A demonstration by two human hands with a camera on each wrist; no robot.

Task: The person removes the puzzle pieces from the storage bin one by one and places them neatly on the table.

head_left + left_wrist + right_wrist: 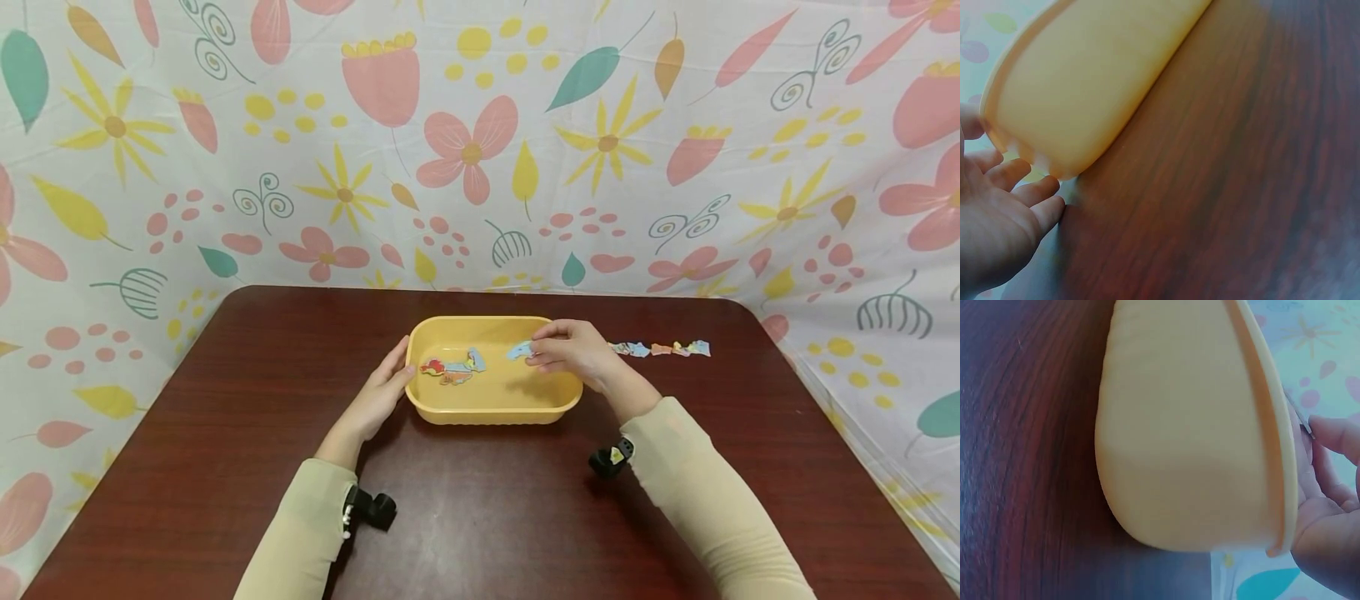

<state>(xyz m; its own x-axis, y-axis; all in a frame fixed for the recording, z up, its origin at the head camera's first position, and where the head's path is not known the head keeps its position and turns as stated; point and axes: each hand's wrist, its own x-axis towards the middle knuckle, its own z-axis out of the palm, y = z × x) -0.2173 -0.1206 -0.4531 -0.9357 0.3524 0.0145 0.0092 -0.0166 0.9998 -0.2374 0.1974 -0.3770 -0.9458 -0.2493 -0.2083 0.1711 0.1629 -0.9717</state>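
A yellow plastic basin (487,408) stands near the back of the table. My left hand (378,398) holds its left end, thumb at the rim and fingers against the outer wall. Over the basin's right side, my right hand (573,354) pinches a light blue cutout piece (519,350); its thin edge (1302,419) shows by the thumb in the right wrist view. Several colourful cutout pieces (457,367), one with a red part, lie on the basin's floor towards the left. The basin's end wall (1079,87) fills much of the left wrist view.
To the right of the basin, several similar pieces (662,349) lie in a row on the dark wooden table (480,517); my right hand overlaps the row's left end. A flower-patterned cloth (465,150) hangs behind the table.
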